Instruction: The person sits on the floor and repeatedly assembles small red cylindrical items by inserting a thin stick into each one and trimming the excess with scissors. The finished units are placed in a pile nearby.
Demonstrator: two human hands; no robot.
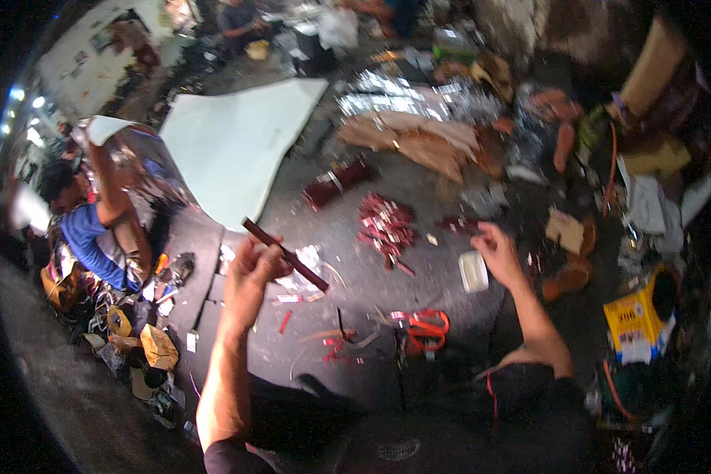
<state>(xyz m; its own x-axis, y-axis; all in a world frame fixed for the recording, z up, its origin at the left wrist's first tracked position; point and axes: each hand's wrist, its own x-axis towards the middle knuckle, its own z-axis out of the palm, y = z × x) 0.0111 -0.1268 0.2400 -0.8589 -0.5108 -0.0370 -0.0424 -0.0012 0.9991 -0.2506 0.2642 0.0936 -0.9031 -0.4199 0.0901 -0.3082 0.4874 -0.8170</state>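
My left hand (253, 267) is closed around a dark red-brown strip (306, 271), which slants down to the right over the dark work surface. My right hand (498, 249) has its fingers drawn together beside a small dark red piece (455, 225); blur hides whether it grips that piece. Just below those fingers sits a small whitish rectangular tray (473, 272). A heap of short dark red strips (385, 223) lies between my hands, and behind it is a dark red bundle (336, 183) with a light band around it.
Orange-handled scissors (428, 329) and red scraps (336, 347) lie close to my body. A large white sheet (237, 150) spreads behind my left hand. Brown crumpled sheets (411, 142) lie farther back. At the left a person in blue (95, 241) sits; a yellow package (638, 322) is at right.
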